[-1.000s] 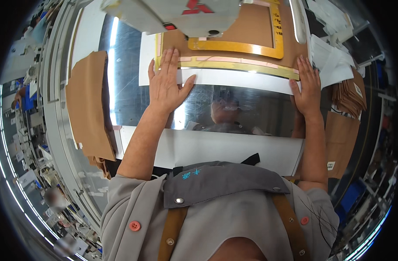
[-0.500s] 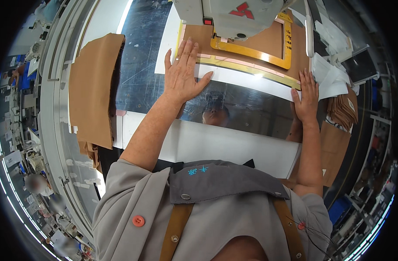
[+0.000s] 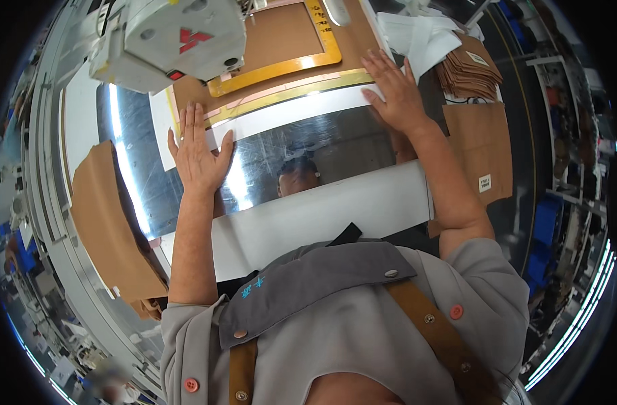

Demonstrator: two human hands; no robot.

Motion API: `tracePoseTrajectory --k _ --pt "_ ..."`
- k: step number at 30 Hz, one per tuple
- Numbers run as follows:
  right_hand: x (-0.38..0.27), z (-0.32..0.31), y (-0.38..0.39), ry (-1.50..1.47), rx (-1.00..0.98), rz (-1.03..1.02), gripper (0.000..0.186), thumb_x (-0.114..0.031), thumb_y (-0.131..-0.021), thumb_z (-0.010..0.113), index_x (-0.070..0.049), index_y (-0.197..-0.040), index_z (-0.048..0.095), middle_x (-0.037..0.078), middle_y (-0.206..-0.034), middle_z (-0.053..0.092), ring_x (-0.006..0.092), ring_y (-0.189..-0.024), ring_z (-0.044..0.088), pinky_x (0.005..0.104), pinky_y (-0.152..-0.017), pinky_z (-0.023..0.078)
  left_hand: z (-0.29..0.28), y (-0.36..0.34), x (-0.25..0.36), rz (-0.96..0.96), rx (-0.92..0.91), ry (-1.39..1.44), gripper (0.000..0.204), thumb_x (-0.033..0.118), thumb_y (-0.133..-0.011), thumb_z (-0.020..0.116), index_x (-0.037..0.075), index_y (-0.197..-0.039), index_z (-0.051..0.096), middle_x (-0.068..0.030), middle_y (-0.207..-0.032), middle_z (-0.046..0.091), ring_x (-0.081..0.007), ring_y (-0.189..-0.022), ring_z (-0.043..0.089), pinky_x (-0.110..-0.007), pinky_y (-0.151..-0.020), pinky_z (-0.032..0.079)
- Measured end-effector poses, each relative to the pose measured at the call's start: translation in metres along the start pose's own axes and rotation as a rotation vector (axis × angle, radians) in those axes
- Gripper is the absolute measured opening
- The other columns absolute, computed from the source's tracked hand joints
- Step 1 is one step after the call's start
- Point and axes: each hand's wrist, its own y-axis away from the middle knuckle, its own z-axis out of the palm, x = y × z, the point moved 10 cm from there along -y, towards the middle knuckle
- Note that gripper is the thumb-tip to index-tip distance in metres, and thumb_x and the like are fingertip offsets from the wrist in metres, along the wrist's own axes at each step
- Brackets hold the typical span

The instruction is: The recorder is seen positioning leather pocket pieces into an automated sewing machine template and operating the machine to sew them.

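Observation:
A brown sheet (image 3: 271, 75) lies on white backing (image 3: 258, 116), with a yellow strip (image 3: 281, 96) along its near edge. My left hand (image 3: 199, 156) rests flat at the near left corner, fingertips on the strip's end and thumb spread. My right hand (image 3: 397, 96) lies over the near right corner, its fingers stretched out and pointing away from me. Neither hand grips anything. A yellow metal frame (image 3: 281, 70) sits on the brown sheet beyond the strip. The white machine head (image 3: 187, 44) hangs over the far left and hides part of the sheet and frame.
Under the backing is a shiny metal table (image 3: 302, 148) with a white sheet (image 3: 322, 209) along its near side. Brown pieces (image 3: 109, 223) lie at the left. A brown stack (image 3: 472, 71) and crumpled white sheets (image 3: 420, 39) stand at the right.
The view has turned, so the table and machine head appear farther left. Both hands stay flat at the sheet's near corners; the right hand's fingers now lean left in the picture.

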Motion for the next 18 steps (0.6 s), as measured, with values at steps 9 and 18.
tracePoseTrajectory --k 9,18 --pt "-0.001 0.004 0.014 -0.017 -0.04 0.108 0.072 -0.061 -0.099 0.051 -0.017 -0.155 0.042 0.006 -0.159 0.045 0.0287 -0.151 0.036 0.0666 -0.122 0.019 0.005 -0.003 0.0 -0.024 -0.046 -0.025 0.079 0.055 -0.094 0.055 0.01 -0.157 0.041 -0.0103 -0.161 0.043 -0.025 -0.153 0.034 -0.054 -0.126 0.011" --pt "0.006 0.009 0.014 0.074 -0.036 0.164 0.07 -0.059 -0.097 0.055 -0.016 -0.152 0.047 0.007 -0.159 0.045 0.0262 -0.15 0.037 0.0635 -0.123 0.021 0.002 -0.002 0.003 0.008 -0.029 -0.027 0.069 0.051 -0.097 0.056 0.016 -0.156 0.045 -0.0084 -0.16 0.045 -0.0253 -0.153 0.035 -0.056 -0.126 0.01"
